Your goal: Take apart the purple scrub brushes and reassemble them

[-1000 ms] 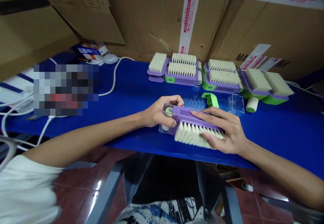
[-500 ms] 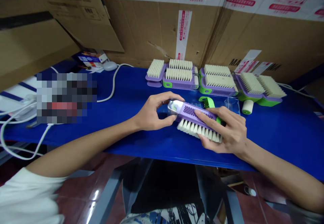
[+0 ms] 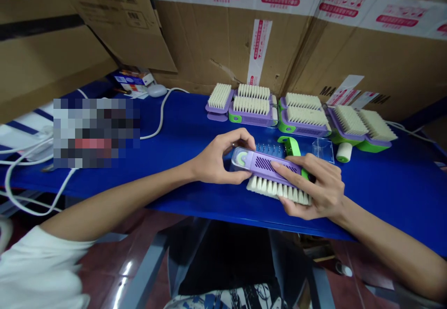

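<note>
Pinched in my right hand [image 3: 316,185], the purple brush [image 3: 274,168] was held near the front edge of the bench [image 3: 195,202]; my left hand [image 3: 216,160] pinched its clear cap [image 3: 239,157]; the vented side had just rolled upward, leaving that end visible for handling.

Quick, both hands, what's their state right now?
Left hand: closed, thumb and fingers about the clear end of the purple brush.
Right hand: closed, holding the same brush at its other end.
</note>
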`<state>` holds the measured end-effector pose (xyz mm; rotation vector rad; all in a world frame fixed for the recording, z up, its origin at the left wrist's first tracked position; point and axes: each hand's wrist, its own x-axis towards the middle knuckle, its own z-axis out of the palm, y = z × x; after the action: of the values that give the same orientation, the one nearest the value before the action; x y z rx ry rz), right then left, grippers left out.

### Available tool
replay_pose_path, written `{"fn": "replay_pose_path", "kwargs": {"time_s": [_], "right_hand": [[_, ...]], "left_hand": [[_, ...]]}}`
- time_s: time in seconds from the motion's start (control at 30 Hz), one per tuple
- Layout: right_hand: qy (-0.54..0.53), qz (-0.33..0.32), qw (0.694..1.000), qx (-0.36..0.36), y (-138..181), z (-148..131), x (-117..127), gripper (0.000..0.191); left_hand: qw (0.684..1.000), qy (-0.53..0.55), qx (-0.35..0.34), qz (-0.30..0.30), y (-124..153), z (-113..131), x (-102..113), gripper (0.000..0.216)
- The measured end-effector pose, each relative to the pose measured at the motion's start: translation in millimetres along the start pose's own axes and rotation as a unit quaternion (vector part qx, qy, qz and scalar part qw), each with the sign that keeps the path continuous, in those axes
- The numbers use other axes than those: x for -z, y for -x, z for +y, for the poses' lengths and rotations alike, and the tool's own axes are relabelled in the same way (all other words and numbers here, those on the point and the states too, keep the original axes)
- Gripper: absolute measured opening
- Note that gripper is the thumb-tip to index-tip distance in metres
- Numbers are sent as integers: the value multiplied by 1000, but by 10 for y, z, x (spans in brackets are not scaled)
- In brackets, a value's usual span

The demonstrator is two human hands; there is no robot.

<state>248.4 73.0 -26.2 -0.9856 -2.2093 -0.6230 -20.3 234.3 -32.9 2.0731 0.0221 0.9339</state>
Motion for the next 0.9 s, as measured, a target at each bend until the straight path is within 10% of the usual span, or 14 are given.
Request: {"fn": "replay_pose_path", "kwargs": {"time_s": [0.7, 0.9], "right_hand": [[-157, -18, 981, -115, -18, -40, -18, 46], [-298, -18, 907, -297, -84, 92, 37, 34]], "left_hand": [[908, 267, 314, -77, -47, 109, 11, 62], [987, 85, 137, -10, -27, -18, 97, 88]]}}
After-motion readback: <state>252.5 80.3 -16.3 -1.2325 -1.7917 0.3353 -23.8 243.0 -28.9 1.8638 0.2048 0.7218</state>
